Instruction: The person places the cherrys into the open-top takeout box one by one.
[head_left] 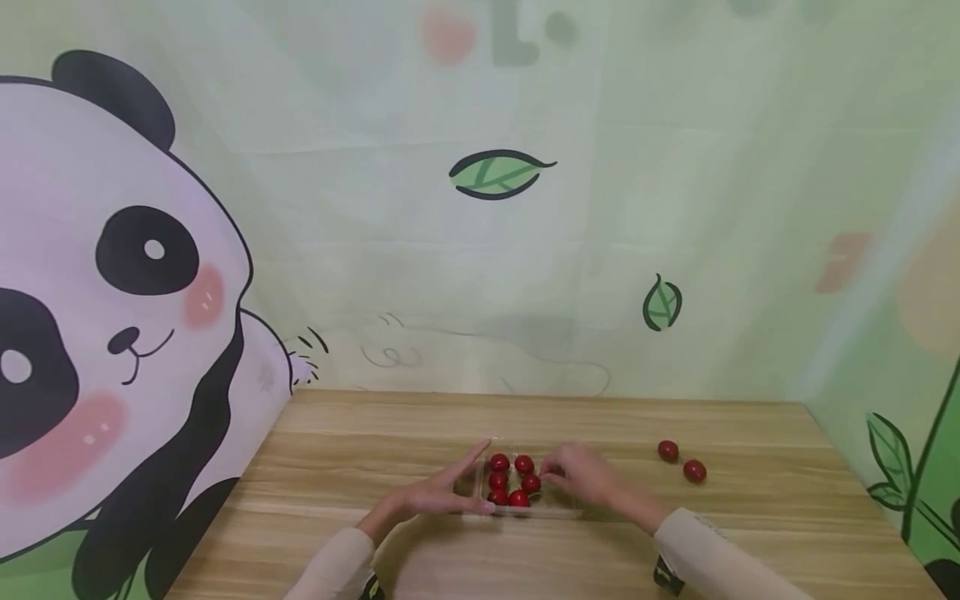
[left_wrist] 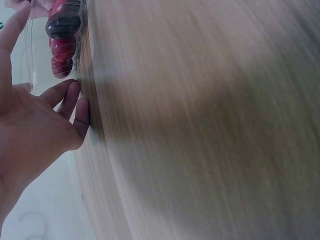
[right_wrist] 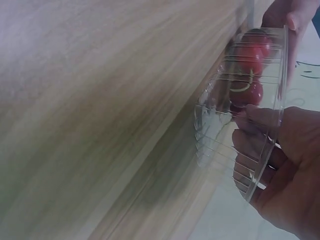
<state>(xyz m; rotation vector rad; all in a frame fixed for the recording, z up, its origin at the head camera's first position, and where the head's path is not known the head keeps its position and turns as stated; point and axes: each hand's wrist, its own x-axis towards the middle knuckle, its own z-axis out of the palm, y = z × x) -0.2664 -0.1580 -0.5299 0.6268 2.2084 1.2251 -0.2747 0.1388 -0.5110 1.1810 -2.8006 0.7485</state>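
A clear plastic box (head_left: 555, 508) sits on the table with several red cherries inside, grouped toward its left and middle. My left hand (head_left: 438, 493) spans the left end of the box, thumb along the near edge and forefinger toward the far corner, fingers fairly straight. Over the right part of the box, my right hand (head_left: 585, 477) reaches in and pinches a cherry (head_left: 531, 483) beside the others. Through the clear wall in the right wrist view, curled fingers (right_wrist: 245, 140) show inside, fingertips right at the fruit. A thin pale stem curves across another cherry (right_wrist: 247, 92).
Two loose cherries, one farther (head_left: 667, 451) and one nearer (head_left: 694, 472), lie on the wooden table (head_left: 337, 450) to the right of the box. Behind the table hangs a pale green backdrop (head_left: 360, 208) printed with a panda and leaves.
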